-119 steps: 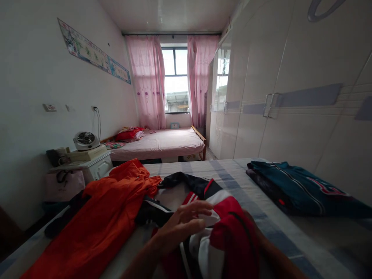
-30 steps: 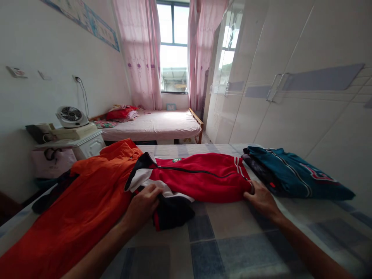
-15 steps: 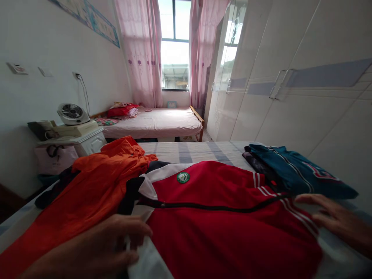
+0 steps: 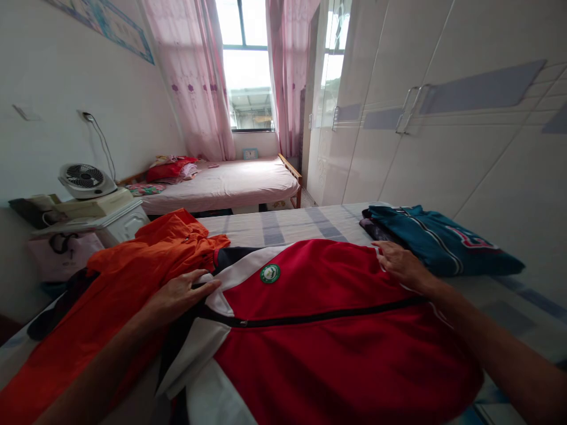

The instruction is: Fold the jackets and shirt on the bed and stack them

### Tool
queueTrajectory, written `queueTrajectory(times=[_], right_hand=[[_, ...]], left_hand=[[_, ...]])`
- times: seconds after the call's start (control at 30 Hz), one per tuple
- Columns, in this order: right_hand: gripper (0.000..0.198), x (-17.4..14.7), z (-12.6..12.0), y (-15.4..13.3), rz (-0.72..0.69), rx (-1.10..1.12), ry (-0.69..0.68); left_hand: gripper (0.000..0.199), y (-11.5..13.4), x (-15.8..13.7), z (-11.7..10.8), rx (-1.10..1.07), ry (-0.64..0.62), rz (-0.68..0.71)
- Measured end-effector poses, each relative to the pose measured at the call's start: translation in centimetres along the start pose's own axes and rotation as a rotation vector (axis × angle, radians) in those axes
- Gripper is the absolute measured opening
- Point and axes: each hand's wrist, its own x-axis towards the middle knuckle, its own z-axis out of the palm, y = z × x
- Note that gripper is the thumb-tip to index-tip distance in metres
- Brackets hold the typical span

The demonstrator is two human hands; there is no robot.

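- In the head view, the near side of the red jacket [image 4: 336, 348] is running out past the bottom edge, and its far sleeve is mostly hiding behind the body.
- Dark shadow is blurring the cloth below the left wrist, so the folds there are staying hard to make out.
- Both forearms are entering from the lower corners, their elbows lying out of frame.
- The left hand [image 4: 183, 293] is reaching forward over the orange garment [image 4: 119, 283], palm facing down, toward the jacket's collar end.
- Its thumb and forefinger are nearly meeting, pinching the white cloth beside the collar.
- The right hand [image 4: 398, 262] is stretching to the far corner of the hem, its wrist crossing above the striped edge.
- Its fingers are bending inward and gripping that corner; the fold is covering some fingertips.
- The jacket is lying front up on the bed [image 4: 287, 224], between the orange garment and the folded teal jacket [image 4: 447, 236].
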Motion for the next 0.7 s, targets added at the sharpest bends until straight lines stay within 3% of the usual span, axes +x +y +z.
queueTrajectory(times=[0.1,0.27,0.4,0.5,0.57,0.7], right_hand=[[0.047,1.4,1.7,0.6,0.001,-0.124,-0.050],[0.045,2.8,3.0,1.8,0.123,-0.244,-0.134],[0.028,3.0,2.0,1.8,0.103,-0.203,-0.152],[0.026,2.3,0.6,1.2,0.102,0.011,-0.043],[0.028,1.6,-0.5,0.7,0.197,0.217,-0.044],[0.032,0.3,-2.8,0.5,0.442,0.706,-0.127]], left_hand=[[0.040,1.2,-0.4,-0.1,0.053,-0.105,-0.028],[0.040,1.3,-1.4,-0.9,-0.348,-0.205,-0.209],[0.045,0.5,-1.8,-0.4,-0.230,-0.187,-0.132],[0.040,0.8,-1.9,0.6,-0.070,-0.121,-0.067],[0.033,1.4,-2.0,0.9,-0.015,-0.082,-0.052],[0.034,2.4,-1.6,0.3,-0.283,-0.182,-0.206]])
